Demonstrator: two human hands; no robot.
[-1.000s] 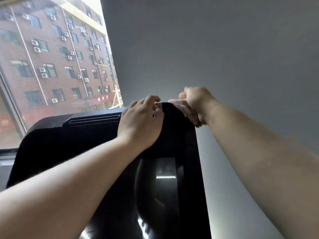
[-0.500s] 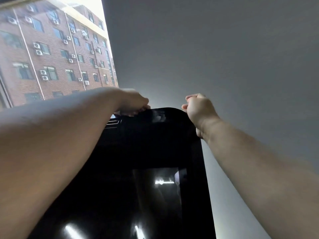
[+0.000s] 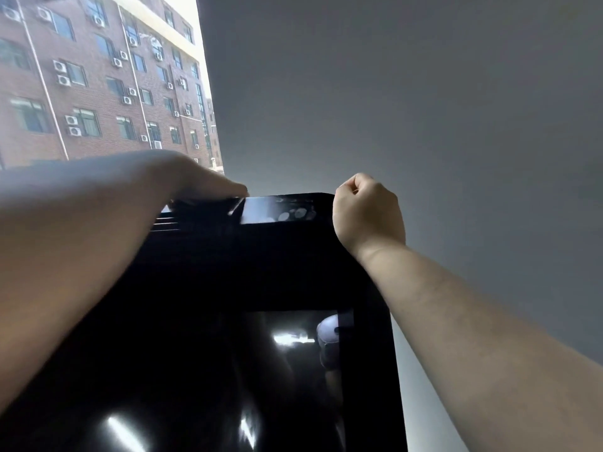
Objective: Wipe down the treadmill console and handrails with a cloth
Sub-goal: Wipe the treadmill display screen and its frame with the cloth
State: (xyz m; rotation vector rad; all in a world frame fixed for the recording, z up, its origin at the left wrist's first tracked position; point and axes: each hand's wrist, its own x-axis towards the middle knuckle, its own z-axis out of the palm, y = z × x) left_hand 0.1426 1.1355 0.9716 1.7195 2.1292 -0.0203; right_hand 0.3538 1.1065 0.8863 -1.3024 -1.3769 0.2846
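Console faces camera, top edge level; left grip flat atop, right grip fisted.

Daylight enters through the clear glass window at upper left; the red-brown brick building outside is well exposed, but the sky strip at its roofline blows out to white. The plain grey wall is dim, paling toward the glossy black treadmill console. The console's screen carries white glare streaks and a bright bar reflection. The left hand and forearm are blurred; the right hand is sharper. Wide-angle distortion tilts the building's verticals.
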